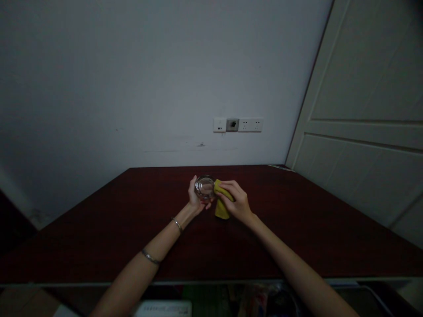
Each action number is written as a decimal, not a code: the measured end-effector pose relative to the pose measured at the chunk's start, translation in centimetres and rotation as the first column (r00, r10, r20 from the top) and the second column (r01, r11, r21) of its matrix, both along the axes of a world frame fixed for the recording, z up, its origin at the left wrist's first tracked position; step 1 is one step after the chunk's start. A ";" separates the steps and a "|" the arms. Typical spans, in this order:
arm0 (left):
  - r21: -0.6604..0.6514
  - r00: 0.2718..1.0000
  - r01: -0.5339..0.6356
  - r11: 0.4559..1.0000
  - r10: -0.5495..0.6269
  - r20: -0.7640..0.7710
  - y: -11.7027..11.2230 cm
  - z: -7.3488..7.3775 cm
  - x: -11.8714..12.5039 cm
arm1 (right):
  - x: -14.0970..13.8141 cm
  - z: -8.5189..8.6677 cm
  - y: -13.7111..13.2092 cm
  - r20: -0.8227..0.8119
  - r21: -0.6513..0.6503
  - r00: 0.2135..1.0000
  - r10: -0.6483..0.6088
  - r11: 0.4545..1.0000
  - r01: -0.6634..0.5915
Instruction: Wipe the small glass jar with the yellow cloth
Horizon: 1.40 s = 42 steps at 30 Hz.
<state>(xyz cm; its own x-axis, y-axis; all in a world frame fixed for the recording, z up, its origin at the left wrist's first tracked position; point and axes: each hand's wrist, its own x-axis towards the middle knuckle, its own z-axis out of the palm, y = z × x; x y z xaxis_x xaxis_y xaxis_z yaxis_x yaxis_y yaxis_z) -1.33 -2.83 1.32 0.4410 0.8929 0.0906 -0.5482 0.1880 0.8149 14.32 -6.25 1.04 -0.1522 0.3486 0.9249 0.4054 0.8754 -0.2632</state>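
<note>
My left hand [195, 199] is closed round a small clear glass [205, 186], held up over the dark red table [297, 229] with its mouth turned toward me. My right hand [237, 203] grips a folded yellow cloth [222, 208] and presses its top edge against the glass's right side. The cloth's lower end hangs down below my fingers. Two thin bracelets sit on my left forearm.
A white wall stands behind the table, with a row of sockets [238, 125] on it. A white panelled door [363, 132] rises at the right. Below the table's near edge lie dim, unclear items.
</note>
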 end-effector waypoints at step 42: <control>0.097 0.989 -0.140 0.985 0.145 -0.043 1.1 -2.0 1.7 | 0.0 -0.7 -1.0 0.304 0.316 0.938 -0.166 0.946 0.064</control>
<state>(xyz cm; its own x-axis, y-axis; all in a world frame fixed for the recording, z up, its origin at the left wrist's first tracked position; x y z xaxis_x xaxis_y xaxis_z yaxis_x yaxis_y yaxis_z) 0.42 -1.72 -0.73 0.3162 0.9355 0.1579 -0.5221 0.0326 0.8523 14.37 -7.30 0.32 -0.4352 0.0988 0.8949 0.5263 0.8344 0.1639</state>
